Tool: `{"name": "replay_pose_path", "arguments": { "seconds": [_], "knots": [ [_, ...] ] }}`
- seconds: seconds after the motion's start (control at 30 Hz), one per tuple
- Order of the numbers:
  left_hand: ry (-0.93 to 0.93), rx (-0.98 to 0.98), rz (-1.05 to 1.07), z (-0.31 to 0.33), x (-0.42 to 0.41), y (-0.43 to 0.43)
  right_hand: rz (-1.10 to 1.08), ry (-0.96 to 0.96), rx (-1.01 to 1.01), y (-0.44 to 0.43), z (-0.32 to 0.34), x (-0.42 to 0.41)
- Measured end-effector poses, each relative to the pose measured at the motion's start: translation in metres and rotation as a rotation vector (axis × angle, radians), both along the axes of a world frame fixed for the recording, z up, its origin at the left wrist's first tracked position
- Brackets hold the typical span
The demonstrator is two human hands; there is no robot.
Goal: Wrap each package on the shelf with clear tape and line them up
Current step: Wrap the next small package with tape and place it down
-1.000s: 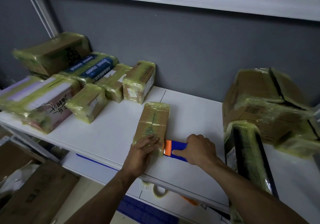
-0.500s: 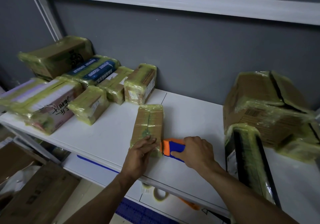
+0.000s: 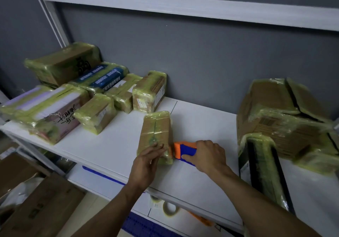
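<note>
Package [image 3: 156, 130] straighter (lengthwise toward wall [image 3: 201, 62])

Before you: matte grey wall [image 3: 201, 62], 1 o'clock; white horizontal rail [image 3: 183, 4], 12 o'clock; white slanted upright [image 3: 53, 22], 10 o'clock; white flat shelf board [image 3: 113, 145], 8 o'clock; lower white shelf [image 3: 110, 185], 7 o'clock; pale floor [image 3: 95, 214] beneath it.

A parcel storeroom — white metal shelf [image 3: 113, 145] holding tape-wrapped packages [image 3: 95, 115], cartons [image 3: 44, 205] below.
</note>
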State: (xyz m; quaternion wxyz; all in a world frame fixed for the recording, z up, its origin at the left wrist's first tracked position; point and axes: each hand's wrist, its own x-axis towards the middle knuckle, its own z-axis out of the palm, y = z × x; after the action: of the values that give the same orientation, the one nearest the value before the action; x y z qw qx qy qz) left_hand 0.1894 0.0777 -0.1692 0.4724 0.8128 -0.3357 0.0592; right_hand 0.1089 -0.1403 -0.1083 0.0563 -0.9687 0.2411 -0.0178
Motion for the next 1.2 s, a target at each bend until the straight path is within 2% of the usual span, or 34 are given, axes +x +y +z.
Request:
{"name": "replay_pose_path", "arguments": {
  "seconds": [0.1,0.17,0.23,0.3,0.37,0.43,0.57,0.73,0.8,0.93,1.03,1.1,1.2],
  "knots": [
    [0.024,0.152,0.079,-0.001,0.005,0.008,-0.104,-0.044,0.319,-0.018,-0.004,-0.007],
    [-0.059,0.327,0.134,-0.005,0.003,0.013,-0.194,-0.184,0.558,-0.029,-0.005,-0.012],
    [-0.105,0.415,0.157,-0.003,-0.004,0.010,-0.277,-0.309,0.713,-0.036,-0.005,-0.013],
    [-0.063,0.439,0.250,0.006,-0.008,-0.002,-0.312,-0.334,0.777,-0.035,-0.007,-0.011],
    [0.082,0.484,0.345,0.015,-0.003,-0.017,-0.327,-0.323,0.817,-0.033,-0.012,-0.009],
    [0.177,0.607,0.342,0.019,0.002,-0.028,-0.366,-0.336,0.859,-0.035,-0.018,-0.008],
    [0.060,0.815,0.252,0.024,0.001,-0.029,-0.467,-0.380,0.910,-0.044,-0.022,-0.010],
    [-0.003,0.990,0.220,0.029,0.011,-0.004,-0.459,-0.384,0.904,-0.046,-0.030,-0.009],
    [-0.007,0.982,0.240,0.034,0.024,0.011,-0.449,-0.390,0.903,-0.047,-0.032,-0.010],
    [0.142,0.734,0.362,0.048,0.045,0.025,-0.455,-0.392,0.898,-0.048,-0.032,-0.007],
    [0.139,0.592,0.307,0.050,0.037,0.008,-0.465,-0.397,0.883,-0.046,-0.032,-0.001],
    [0.125,0.575,0.238,0.046,0.024,-0.014,-0.467,-0.395,0.881,-0.046,-0.031,0.000],
    [0.220,0.643,0.204,0.034,0.012,-0.051,-0.461,-0.397,0.885,-0.046,-0.031,-0.002]
  ]
}}
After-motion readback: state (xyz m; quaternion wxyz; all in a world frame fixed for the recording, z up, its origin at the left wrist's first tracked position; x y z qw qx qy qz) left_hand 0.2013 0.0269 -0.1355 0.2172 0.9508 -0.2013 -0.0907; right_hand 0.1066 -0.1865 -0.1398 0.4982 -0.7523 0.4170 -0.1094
